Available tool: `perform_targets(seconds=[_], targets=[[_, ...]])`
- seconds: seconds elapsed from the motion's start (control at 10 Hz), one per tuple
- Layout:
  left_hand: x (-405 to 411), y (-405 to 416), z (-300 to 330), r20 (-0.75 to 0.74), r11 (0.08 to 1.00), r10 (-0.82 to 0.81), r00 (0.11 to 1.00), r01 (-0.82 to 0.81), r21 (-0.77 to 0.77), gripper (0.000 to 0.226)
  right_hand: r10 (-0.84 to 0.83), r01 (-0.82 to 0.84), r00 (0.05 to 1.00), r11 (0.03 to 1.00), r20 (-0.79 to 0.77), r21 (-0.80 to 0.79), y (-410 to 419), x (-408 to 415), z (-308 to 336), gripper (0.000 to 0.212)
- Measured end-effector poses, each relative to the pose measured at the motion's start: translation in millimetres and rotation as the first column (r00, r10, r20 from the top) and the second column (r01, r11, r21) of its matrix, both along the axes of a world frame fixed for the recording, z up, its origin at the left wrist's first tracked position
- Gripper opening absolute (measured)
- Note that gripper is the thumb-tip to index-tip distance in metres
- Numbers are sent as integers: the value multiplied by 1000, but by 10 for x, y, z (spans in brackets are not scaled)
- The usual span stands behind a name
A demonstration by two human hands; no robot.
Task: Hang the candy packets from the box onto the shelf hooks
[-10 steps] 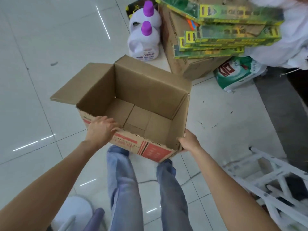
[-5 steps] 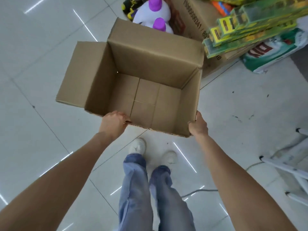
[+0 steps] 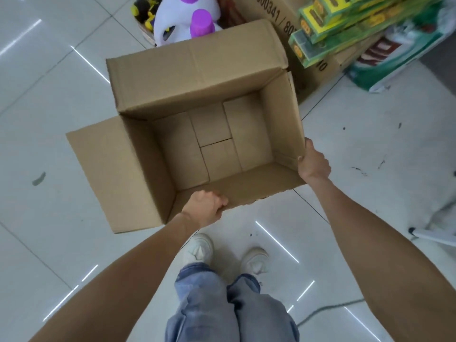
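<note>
- The box point(image 3: 212, 144) is held above the tiled floor point(image 3: 49, 119), in front of the person's shoes point(image 3: 199, 250), opening turned up toward the camera.
- Nothing lies inside it: only its bare bottom flaps show, and no candy packets are visible anywhere in view.
- The left hand point(image 3: 206, 208) grips the near edge, fingers curled over the rim.
- The right hand point(image 3: 313, 161) grasps the right near corner; the thumb lies along the rim, while the fingers sit hidden behind the wall.
- Judged from the empty box, the unloading part of the task looks finished, or nearly so. Whether the packets now hang on hooks cannot be told, since neither shelf nor hooks are in view.
- What is likely left is disposing of the box or setting it aside.
- The box's long axis runs roughly left to right, slightly tilted so the right end sits a little lower in the picture. One side flap point(image 3: 108, 174) splays out to the left, and the far flap point(image 3: 197, 67) stands up, leaning away.
- Beyond it stand bottles point(image 3: 187, 25) with purple caps, a larger carton point(image 3: 278, 18) and green packs point(image 3: 345, 28) stacked on it.
</note>
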State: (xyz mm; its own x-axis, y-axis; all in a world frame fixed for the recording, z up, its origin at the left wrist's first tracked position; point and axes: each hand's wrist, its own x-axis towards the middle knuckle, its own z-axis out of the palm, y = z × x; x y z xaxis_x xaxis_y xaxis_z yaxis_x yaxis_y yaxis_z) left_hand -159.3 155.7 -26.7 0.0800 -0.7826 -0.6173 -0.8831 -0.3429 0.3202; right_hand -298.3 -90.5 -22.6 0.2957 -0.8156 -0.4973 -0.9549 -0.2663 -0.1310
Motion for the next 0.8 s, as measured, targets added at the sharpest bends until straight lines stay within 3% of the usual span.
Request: perform_targets(seconds=[0.2, 0.3, 0.4, 0.5, 0.7, 0.8], targets=[[-155, -79, -76, -257, 995, -102, 961, 104, -7, 19, 158, -152, 953, 987, -258, 43, -143, -153, 7, 49], [-246, -132, -53, -174, 995, -84, 981, 73, -71, 18, 145, -153, 979, 987, -147, -51, -201, -48, 19, 43], [-313, -233, -73, -49, 986, -94, 994, 86, -145, 22, -4, 7, 999, 998, 53, -61, -417, 98, -79, 47], [-443, -263, -119, -47, 985, -99, 994, 91, -148, 24, -87, 81, 976, 996, 199, 37, -493, -61, -151, 43], [-422, -494, 65, -135, 991, -8, 991, 26, 134, 44, -156, 108, 931, 981, 331, 159, -246, -374, 72, 45], [-361, -756, 425, -107, 989, 124, 987, -114, 93, 41, -122, 87, 871, 992, 476, 96, -108, -416, 474, 37]])
